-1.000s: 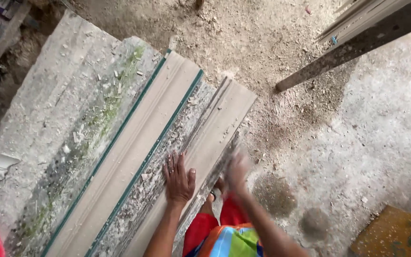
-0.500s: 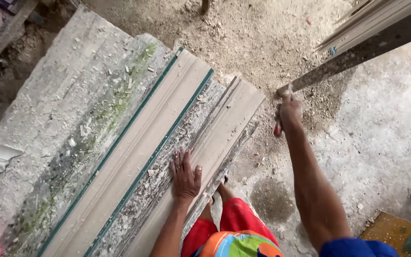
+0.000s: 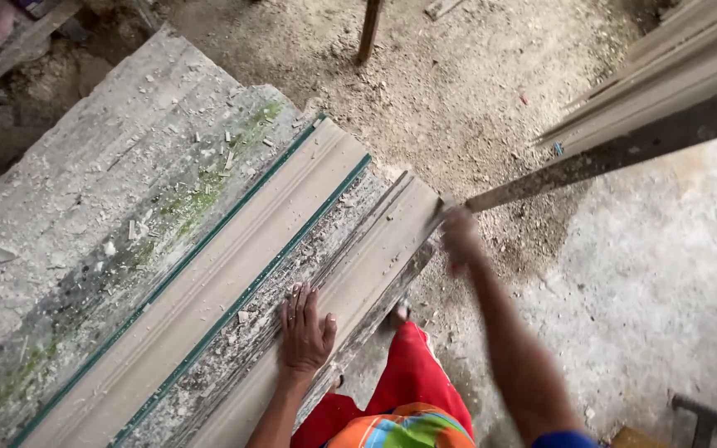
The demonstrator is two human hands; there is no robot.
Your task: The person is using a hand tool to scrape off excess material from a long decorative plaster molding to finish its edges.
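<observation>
The right hand (image 3: 460, 236) is blurred, so whether it grips the dark plank (image 3: 616, 153) at its near end cannot be told. The left hand (image 3: 304, 328) lies open, flat on a tan moulding (image 3: 375, 265) on the dusty slab (image 3: 109, 182), left of the plank.
</observation>
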